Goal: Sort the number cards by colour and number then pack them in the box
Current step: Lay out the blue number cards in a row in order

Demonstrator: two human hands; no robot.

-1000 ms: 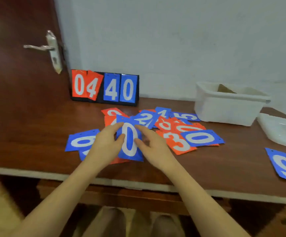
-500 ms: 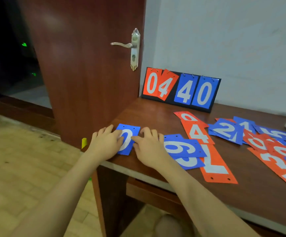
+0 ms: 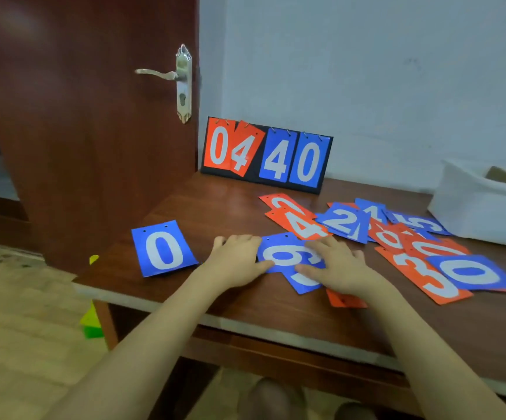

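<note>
Both hands had left the blue 0 card (image 3: 164, 249); left hand (image 3: 237, 259) and right hand (image 3: 336, 269) lay flat, grip open, flanking the blue 6 card (image 3: 286, 253), its length running away from them.

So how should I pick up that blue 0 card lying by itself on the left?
The blue 0 card lies flat on the table, apart from the pile, so there is no raised edge to grab. Its near-left corner sits close to the table's edge. I would probably slide it that way until it overhangs, then pinch the overhanging edge from the front, thumb on top, fingers underneath.
</note>
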